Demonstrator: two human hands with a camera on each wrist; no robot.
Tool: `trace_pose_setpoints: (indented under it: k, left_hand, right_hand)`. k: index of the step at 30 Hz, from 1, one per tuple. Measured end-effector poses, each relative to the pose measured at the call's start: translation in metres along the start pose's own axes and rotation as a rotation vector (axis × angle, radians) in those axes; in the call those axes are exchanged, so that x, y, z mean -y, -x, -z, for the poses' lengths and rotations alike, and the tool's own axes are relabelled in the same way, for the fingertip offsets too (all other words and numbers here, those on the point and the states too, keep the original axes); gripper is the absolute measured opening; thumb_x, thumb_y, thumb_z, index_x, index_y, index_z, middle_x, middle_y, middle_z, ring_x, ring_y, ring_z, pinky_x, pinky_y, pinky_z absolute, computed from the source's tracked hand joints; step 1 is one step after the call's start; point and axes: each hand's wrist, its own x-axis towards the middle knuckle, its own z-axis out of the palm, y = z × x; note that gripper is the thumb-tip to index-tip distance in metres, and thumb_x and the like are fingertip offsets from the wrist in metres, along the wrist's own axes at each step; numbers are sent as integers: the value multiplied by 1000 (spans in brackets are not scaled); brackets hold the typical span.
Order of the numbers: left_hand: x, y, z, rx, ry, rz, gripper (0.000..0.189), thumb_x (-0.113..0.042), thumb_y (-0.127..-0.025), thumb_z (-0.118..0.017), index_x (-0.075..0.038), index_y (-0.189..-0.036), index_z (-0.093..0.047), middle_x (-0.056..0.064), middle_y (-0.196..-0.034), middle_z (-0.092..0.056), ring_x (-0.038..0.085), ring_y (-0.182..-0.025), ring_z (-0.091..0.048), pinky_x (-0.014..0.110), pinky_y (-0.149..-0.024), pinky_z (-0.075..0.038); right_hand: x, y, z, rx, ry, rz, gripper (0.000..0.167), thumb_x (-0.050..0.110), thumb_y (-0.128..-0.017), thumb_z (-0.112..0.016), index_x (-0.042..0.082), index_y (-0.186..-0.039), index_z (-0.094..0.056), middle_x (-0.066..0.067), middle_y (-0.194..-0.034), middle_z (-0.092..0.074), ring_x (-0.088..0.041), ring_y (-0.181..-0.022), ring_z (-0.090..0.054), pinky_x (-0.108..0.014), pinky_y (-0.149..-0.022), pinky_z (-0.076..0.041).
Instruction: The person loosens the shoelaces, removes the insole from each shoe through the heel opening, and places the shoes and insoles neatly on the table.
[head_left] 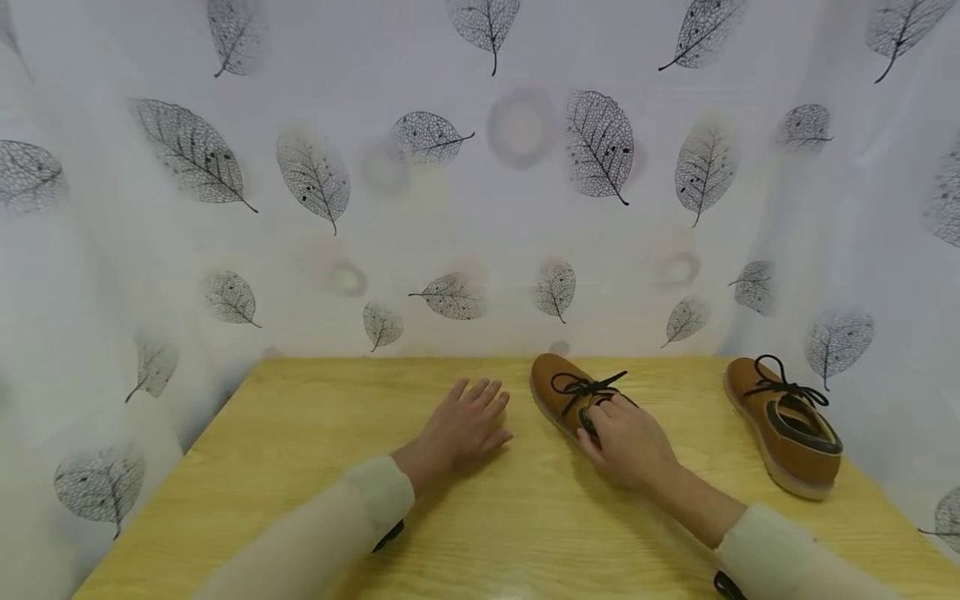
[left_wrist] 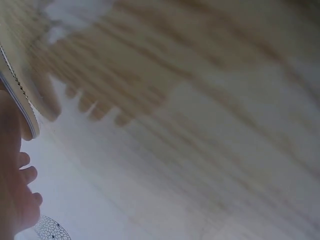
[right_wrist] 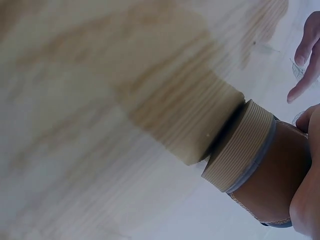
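Observation:
A brown shoe (head_left: 553,385) with dark laces tied in a bow points away on the tabletop, its heel part covered by my right hand (head_left: 632,440). That hand grips the shoe at its opening, with fingers curled over the collar. The right wrist view has the heel (right_wrist: 270,167) and its ridged pale sole close to the hand (right_wrist: 311,192). To the left of the shoe, my left hand (head_left: 461,425) is held low over the table, fingers extended and nothing in it. In the left wrist view, the shoe's toe edge (left_wrist: 19,100) appears beyond the left hand (left_wrist: 14,190).
A matching brown shoe (head_left: 806,450) with tied laces stands at the table's right side. The yellow wooden table (head_left: 315,442) backs onto a white curtain (head_left: 465,225) printed with dark leaves, which also hangs along both sides.

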Motion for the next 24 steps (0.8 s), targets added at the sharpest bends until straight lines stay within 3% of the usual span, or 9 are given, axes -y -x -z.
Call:
trace_pose_setpoints:
  k: [3,7,17,24]
  left_hand:
    - [0,2,0,46,66,40,66,-58,-103,-33,-16,-153,-40,6,-159,-39,25,-146,-37,50,-118,-27]
    - [4,1,0,45,95,98,65,-58,-103,-33,-17,-153,-40,5,-159,-38,23,-147,-36,51,-119,-25]
    - [2,-9,-2,-23,128,63,63,-55,-104,-34,-15,-152,-41,6,-158,-41,25,-144,-39,51,-117,-28]
    - [-8,-15,2,17,159,49,66,-56,-105,-29,-13,-154,-38,6,-161,-34,24,-148,-33,50,-119,-24]
  right_hand:
    - [6,-1,0,-3,-13,-11,24,29,-84,-71,10,-78,-57,0,-69,-53,-20,-66,-47,-33,-60,-43]
    - [12,-7,1,-6,-25,-17,24,26,-83,-73,10,-78,-56,-1,-68,-51,-20,-67,-47,-35,-62,-43]
    - [29,-22,0,48,-16,-18,26,30,-86,-71,9,-80,-59,-3,-72,-57,-23,-72,-52,-36,-68,-47]
    - [43,-25,-4,25,-29,13,25,31,-84,-73,9,-81,-60,-3,-73,-59,-23,-73,-53,-35,-68,-48]
